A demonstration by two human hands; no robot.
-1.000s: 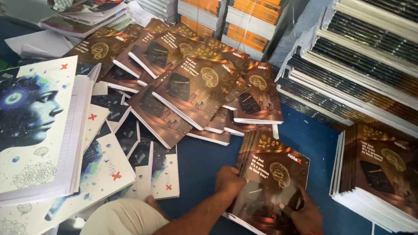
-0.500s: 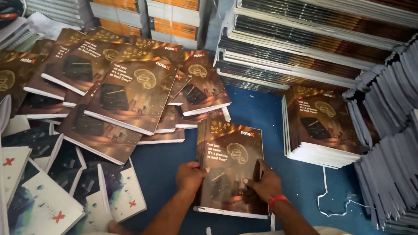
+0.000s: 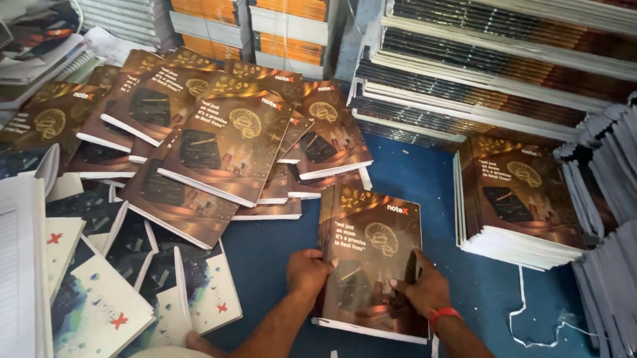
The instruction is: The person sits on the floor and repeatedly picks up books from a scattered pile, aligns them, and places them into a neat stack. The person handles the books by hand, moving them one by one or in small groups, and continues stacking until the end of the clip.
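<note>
A small stack of brown glossy notebooks [image 3: 375,233] with a gold brain picture lies on the blue floor in front of me. My left hand [image 3: 306,271] grips the stack's left edge with the fingers curled over it. My right hand [image 3: 422,286], with a red band on the wrist, presses flat on the top cover near its lower right. Both forearms reach in from the bottom of the view.
A loose heap of the same brown notebooks [image 3: 212,137] spreads at left. A neat pile [image 3: 520,204] stands at right. White-covered books [image 3: 94,298] lie lower left. Tall bundled stacks [image 3: 514,58] line the back and right; a white string [image 3: 536,328] trails on the blue floor [image 3: 271,249].
The view has swung to the right, bringing the right-hand pile and bundles into sight. My hands have stayed on the stack, squaring it up on the floor.
</note>
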